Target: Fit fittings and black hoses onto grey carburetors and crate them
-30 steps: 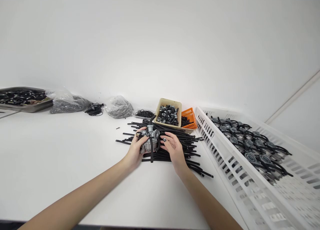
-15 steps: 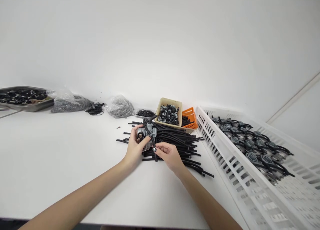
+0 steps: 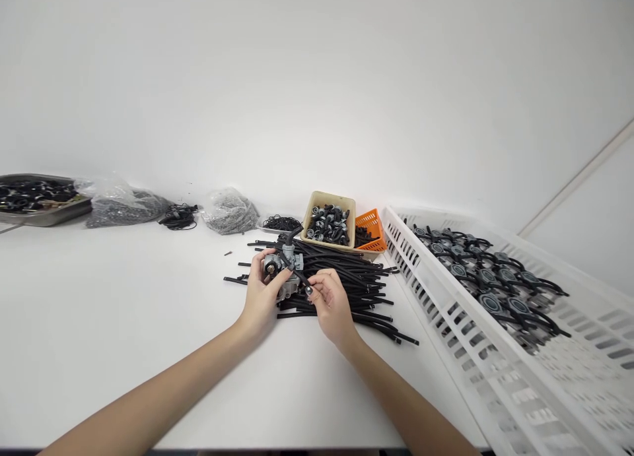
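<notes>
A grey metal carburetor (image 3: 292,260) is gripped in my left hand (image 3: 261,286), which wraps its left side with the thumb across the front. A black rubber hose (image 3: 300,278) slants down over the carburetor's front. My right hand (image 3: 333,304) pinches the lower end of that hose between thumb and fingers. Another short black tube rises from the carburetor's top. Behind and below both hands lies a loose pile of black hoses (image 3: 347,274) on the white table (image 3: 148,337).
To the right stands a white slotted crate (image 3: 446,311) with rows of carburetors (image 3: 490,303). Behind the pile are a cream bin (image 3: 328,195) of small parts and an orange basket (image 3: 377,228). Plastic bags (image 3: 230,212) and a metal tray (image 3: 64,213) line the wall.
My right hand has swung the hose's lower end to the right and slightly up; it hung nearly straight down before. The whole view has shifted a little.
</notes>
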Tool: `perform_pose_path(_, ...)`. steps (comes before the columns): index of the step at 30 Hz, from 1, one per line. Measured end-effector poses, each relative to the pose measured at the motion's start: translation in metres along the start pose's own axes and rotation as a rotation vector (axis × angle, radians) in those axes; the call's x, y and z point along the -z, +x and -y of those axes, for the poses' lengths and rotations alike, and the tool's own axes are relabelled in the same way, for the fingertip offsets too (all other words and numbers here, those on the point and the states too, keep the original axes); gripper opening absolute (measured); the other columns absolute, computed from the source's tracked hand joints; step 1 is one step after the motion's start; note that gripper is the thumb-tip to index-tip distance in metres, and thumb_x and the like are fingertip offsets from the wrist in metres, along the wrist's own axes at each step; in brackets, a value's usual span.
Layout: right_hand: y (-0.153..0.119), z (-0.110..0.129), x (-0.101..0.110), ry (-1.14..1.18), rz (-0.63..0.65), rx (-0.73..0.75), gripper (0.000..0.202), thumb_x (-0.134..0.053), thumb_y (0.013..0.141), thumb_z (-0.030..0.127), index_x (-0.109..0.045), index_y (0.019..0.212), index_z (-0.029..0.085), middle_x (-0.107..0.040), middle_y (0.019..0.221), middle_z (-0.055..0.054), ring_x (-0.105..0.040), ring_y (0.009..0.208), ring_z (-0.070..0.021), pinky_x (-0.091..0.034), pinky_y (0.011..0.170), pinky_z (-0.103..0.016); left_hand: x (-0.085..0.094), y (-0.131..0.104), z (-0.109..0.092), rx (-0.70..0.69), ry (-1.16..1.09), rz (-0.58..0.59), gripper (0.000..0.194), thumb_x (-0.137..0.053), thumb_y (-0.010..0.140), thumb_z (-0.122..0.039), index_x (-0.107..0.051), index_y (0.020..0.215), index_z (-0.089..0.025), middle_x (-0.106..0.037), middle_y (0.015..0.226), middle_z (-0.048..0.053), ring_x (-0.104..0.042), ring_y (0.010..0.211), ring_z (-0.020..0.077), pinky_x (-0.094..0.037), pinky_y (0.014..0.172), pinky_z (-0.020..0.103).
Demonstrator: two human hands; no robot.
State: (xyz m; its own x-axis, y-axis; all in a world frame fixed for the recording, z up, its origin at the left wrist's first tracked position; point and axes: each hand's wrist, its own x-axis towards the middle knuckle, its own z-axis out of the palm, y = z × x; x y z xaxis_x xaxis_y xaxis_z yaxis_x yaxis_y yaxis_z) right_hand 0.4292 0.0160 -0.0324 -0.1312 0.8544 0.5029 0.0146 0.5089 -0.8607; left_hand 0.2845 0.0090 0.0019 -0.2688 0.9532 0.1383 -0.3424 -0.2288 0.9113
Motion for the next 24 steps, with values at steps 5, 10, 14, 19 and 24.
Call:
perform_pose_path(5, -0.0003, 0.0002, -0.0009, -0.002, -0.025, 0.034, 0.008, -0.057, 0.09, 0.029, -0.062, 0.089, 0.022, -0.048, 0.097, -0.004, -0.055, 0.081, -0.0162, -0.051, 0.073, -0.031, 0.0008, -0.0003, -0.0001, -0.004, 0.012, 0.009, 0.057, -0.081, 0.067, -0.033, -0.052, 0.116, -0.029, -0.059, 0.091, -0.003, -0.057, 0.073, 0.0123, -0.051, 0.065, 0.023)
perform_pose_path(10, -0.0019, 0.0047, -0.0031, 0.027, -0.021, 0.049, 0.01, -0.056, 0.092, 0.031, -0.06, 0.089, 0.022, -0.048, 0.097, -0.005, -0.054, 0.081, -0.0169, -0.049, 0.071, -0.03, 0.0022, 0.0009, 0.0001, -0.036, 0.031, 0.037, 0.055, -0.08, 0.069, -0.032, -0.052, 0.115, -0.03, -0.059, 0.091, -0.004, -0.057, 0.073, 0.0121, -0.052, 0.064, 0.023)
perform_pose_path(14, -0.0023, 0.0054, -0.005, 0.047, -0.025, 0.045, 0.012, -0.058, 0.092, 0.033, -0.06, 0.088, 0.023, -0.049, 0.097, -0.005, -0.053, 0.083, -0.0175, -0.049, 0.072, -0.031, 0.0034, 0.0012, 0.0006, -0.026, 0.042, 0.041, 0.054, -0.079, 0.07, -0.031, -0.052, 0.117, -0.03, -0.059, 0.087, -0.004, -0.058, 0.072, 0.0121, -0.052, 0.064, 0.023)
perform_pose_path(19, -0.0006, -0.0006, -0.005, 0.084, -0.004, -0.037, 0.017, -0.064, 0.087, 0.039, -0.062, 0.086, 0.022, -0.051, 0.096, -0.005, -0.057, 0.082, -0.0174, -0.053, 0.073, -0.032, 0.0042, 0.0014, 0.0028, 0.005, 0.01, 0.034, 0.055, -0.08, 0.069, -0.033, -0.052, 0.116, -0.03, -0.06, 0.088, -0.004, -0.058, 0.069, 0.0114, -0.051, 0.06, 0.022)
perform_pose_path(24, 0.0009, -0.0036, -0.0038, 0.032, -0.088, -0.106, 0.015, -0.069, 0.08, 0.035, -0.063, 0.082, 0.021, -0.057, 0.091, -0.004, -0.059, 0.075, -0.0161, -0.053, 0.069, -0.031, 0.0021, 0.0019, 0.0036, 0.044, -0.036, 0.034, 0.053, -0.08, 0.068, -0.03, -0.052, 0.113, -0.029, -0.061, 0.087, -0.004, -0.059, 0.069, 0.012, -0.051, 0.059, 0.022)
